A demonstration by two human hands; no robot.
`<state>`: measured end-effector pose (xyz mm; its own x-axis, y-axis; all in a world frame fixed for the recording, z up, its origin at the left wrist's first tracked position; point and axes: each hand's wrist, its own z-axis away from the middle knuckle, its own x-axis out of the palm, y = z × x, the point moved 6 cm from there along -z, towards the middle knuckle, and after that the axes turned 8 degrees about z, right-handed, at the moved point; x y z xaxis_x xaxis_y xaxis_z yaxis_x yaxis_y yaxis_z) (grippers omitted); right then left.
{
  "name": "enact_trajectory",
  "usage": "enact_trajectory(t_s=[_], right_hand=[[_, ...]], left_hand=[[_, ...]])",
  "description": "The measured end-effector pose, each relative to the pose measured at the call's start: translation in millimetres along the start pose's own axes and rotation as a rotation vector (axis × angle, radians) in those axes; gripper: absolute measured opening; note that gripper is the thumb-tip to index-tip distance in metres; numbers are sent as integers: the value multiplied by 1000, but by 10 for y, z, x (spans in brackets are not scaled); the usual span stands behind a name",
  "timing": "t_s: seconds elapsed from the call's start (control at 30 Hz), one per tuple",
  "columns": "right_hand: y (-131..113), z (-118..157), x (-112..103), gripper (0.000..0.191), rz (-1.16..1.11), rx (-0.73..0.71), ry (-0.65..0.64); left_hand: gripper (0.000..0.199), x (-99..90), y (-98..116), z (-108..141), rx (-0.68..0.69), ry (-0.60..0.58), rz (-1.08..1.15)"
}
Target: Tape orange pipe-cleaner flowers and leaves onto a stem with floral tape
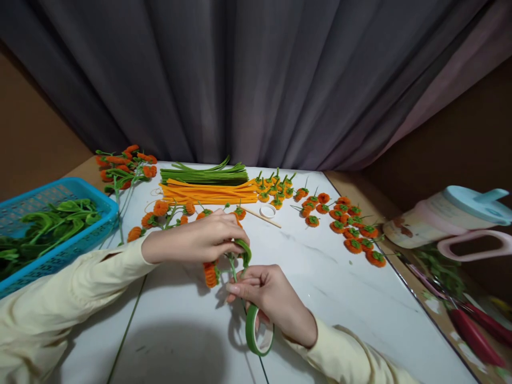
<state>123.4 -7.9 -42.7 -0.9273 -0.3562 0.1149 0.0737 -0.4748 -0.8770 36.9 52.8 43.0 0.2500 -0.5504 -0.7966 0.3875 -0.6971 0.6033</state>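
My right hand (270,298) pinches a thin green flower stem (233,269) between thumb and fingers. A roll of green floral tape (251,333) hangs at its lower fingers. Above it, my left hand (208,234) reaches across with its fingers closed on a curled fuzzy green leaf (245,253) beside the stem. Below the left fingers hangs an orange fuzzy flower (210,274), apparently on the same spray. More orange flowers on green stems (160,208) show behind the left wrist, partly hidden by it.
Green pipe cleaners (204,174) and orange-yellow ones (208,192) lie at the back. Yellow flower heads (276,189) and orange ones (352,245) spread rightward. A blue basket (108,213) holds leaves at left. A tumbler (432,216) and red-handled tool (474,333) are right.
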Motion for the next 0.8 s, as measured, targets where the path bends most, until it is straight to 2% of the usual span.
enact_trajectory(t_s=[0.17, 0.23, 0.37, 0.5, 0.63, 0.7, 0.77, 0.8], right_hand=[[-9, 10, 20, 35, -20, 16, -19], [-17, 20, 23, 35, -17, 8, -24], [-27, 33, 16, 35, -13, -16, -31], [-9, 20, 18, 34, 9, -29, -61], [11, 8, 5, 32, 17, -58, -63], [16, 11, 2, 32, 13, -66, -66], [21, 17, 2, 32, 3, -62, -72], [21, 20, 2, 32, -5, -61, -75]], left_hand=[[24, 24, 46, 39, 51, -99, -15], [24, 58, 88, 47, 73, -103, -29], [20, 93, 99, 28, 41, -38, -93], [20, 138, 106, 33, -8, -36, -95], [30, 0, 224, 198, 11, 72, -8], [27, -161, 168, 361, -62, 197, 105], [18, -283, -71, 569, -260, 321, 254], [15, -252, -216, 662, -353, 288, 345]])
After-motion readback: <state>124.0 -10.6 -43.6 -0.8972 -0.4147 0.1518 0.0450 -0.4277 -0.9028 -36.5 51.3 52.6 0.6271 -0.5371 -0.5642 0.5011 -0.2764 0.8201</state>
